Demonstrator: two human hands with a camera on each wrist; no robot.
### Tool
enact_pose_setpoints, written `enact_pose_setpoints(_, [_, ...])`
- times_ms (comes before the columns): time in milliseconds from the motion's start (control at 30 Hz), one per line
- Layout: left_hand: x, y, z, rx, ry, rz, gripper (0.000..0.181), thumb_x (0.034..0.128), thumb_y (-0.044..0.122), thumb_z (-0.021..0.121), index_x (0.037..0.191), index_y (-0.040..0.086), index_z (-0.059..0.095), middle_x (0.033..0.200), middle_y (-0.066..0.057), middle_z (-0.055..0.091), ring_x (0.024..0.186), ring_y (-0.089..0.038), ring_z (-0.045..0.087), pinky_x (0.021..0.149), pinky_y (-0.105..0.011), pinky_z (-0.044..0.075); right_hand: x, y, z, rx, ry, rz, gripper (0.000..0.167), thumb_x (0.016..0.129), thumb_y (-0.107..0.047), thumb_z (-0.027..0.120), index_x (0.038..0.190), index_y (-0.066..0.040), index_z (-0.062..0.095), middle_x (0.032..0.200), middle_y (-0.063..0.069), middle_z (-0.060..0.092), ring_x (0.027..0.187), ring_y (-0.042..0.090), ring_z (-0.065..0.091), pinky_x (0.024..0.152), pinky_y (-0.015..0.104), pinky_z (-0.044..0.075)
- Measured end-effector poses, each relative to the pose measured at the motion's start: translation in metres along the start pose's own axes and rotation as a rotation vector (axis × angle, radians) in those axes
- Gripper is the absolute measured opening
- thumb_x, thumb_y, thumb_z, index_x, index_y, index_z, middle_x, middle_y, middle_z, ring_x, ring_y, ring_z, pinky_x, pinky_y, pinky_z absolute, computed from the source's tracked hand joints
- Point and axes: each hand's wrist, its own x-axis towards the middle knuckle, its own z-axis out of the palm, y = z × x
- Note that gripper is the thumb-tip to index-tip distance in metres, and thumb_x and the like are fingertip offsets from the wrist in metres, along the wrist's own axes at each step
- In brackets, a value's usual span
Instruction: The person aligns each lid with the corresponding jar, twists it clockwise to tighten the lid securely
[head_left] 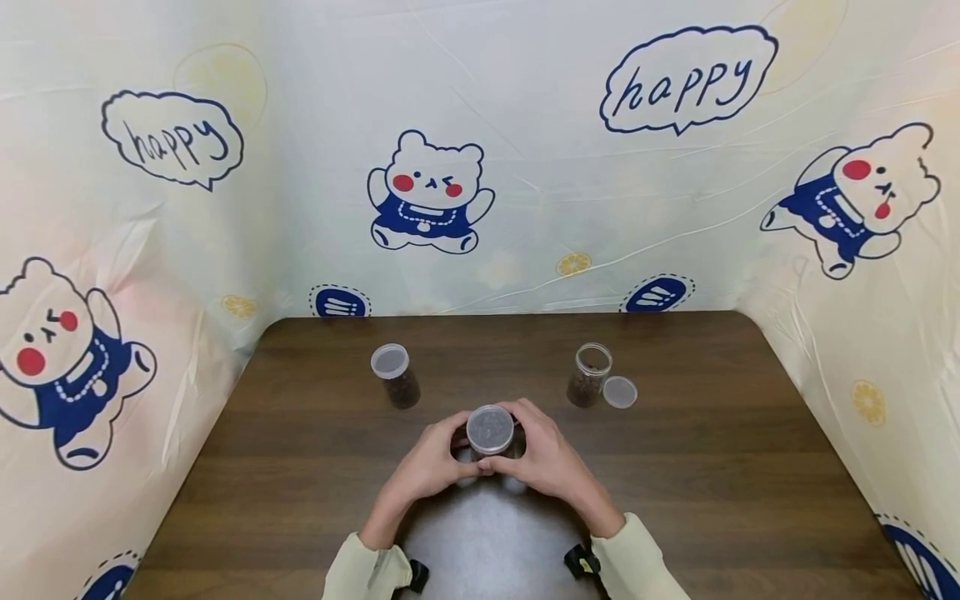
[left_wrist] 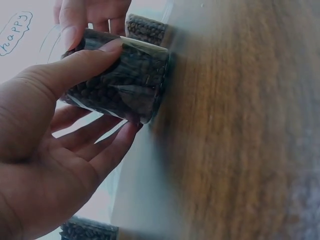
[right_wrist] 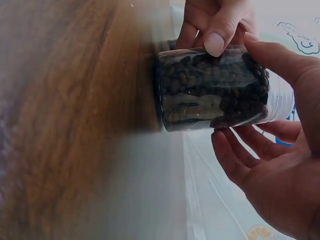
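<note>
A clear jar of dark beans (head_left: 491, 428), which look like coffee beans, stands upright near the table's middle with a translucent lid on top. My left hand (head_left: 429, 460) grips its left side, thumb across the front. On the opposite side my right hand (head_left: 553, 457) holds the same jar, its thumb close to the left one. Seen from the right wrist, the beans (right_wrist: 210, 90) fill most of the jar, and its upper part is clear. The fingers behind the jar are partly hidden in the head view.
At the back left stands another lidded jar (head_left: 397, 379) of dark contents. Toward the back right is an uncovered jar (head_left: 587, 385), with a loose round lid (head_left: 620, 392) lying beside it. A printed cloth (head_left: 540, 217) surrounds the brown wooden table (head_left: 285, 467).
</note>
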Motion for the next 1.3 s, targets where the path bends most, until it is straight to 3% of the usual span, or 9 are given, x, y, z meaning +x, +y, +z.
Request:
enact_pose_setpoints(167, [0.002, 0.002, -0.001, 0.004, 0.000, 0.009, 0.062, 0.0826, 0.017, 0.092, 0.138, 0.017, 0.064, 0.133, -0.005, 0.071, 0.124, -0.023, 0.070, 0.104, -0.036, 0.058, 0.001, 0.001, -0.002, 0.017, 0.013, 0.009, 0.067, 0.079, -0.038, 0.094, 0.137, -0.026, 0.062, 0.122, -0.009, 0.065, 0.112, 0.009, 0.064, 0.102, 0.047, 0.055])
enact_pose_setpoints(367, [0.004, 0.005, -0.001, -0.009, 0.007, 0.014, 0.062, 0.0850, 0.015, 0.089, 0.140, 0.014, 0.062, 0.135, -0.008, 0.070, 0.126, -0.025, 0.069, 0.106, -0.040, 0.057, 0.003, 0.003, -0.005, -0.013, 0.047, 0.010, 0.068, 0.077, -0.038, 0.096, 0.134, -0.024, 0.064, 0.121, -0.009, 0.066, 0.112, 0.009, 0.065, 0.101, 0.041, 0.055])
enact_pose_setpoints(733, [0.017, 0.007, 0.000, -0.039, 0.057, 0.010, 0.066, 0.0869, 0.006, 0.086, 0.146, 0.011, 0.057, 0.142, -0.012, 0.065, 0.132, -0.027, 0.065, 0.110, -0.040, 0.055, 0.015, 0.007, -0.013, 0.011, 0.095, 0.004, 0.068, 0.076, -0.034, 0.097, 0.134, -0.019, 0.065, 0.122, -0.002, 0.068, 0.113, 0.014, 0.066, 0.100, 0.046, 0.057])
enact_pose_setpoints(967, [0.029, 0.002, 0.001, -0.092, 0.079, 0.037, 0.065, 0.0880, -0.003, 0.080, 0.147, 0.008, 0.056, 0.144, -0.016, 0.064, 0.135, -0.031, 0.062, 0.112, -0.044, 0.053, 0.024, 0.011, -0.015, 0.053, 0.127, 0.023, 0.067, 0.076, -0.029, 0.097, 0.134, -0.016, 0.066, 0.122, 0.001, 0.070, 0.113, 0.018, 0.069, 0.095, 0.045, 0.061])
enact_pose_setpoints(1300, [0.051, -0.003, -0.001, -0.151, 0.088, 0.019, 0.066, 0.0893, -0.004, 0.079, 0.149, 0.006, 0.054, 0.149, -0.019, 0.060, 0.140, -0.035, 0.058, 0.114, -0.042, 0.051, 0.039, 0.020, -0.019, 0.013, 0.178, 0.052, 0.069, 0.076, -0.029, 0.097, 0.136, -0.015, 0.065, 0.125, 0.005, 0.071, 0.119, 0.024, 0.069, 0.102, 0.048, 0.059])
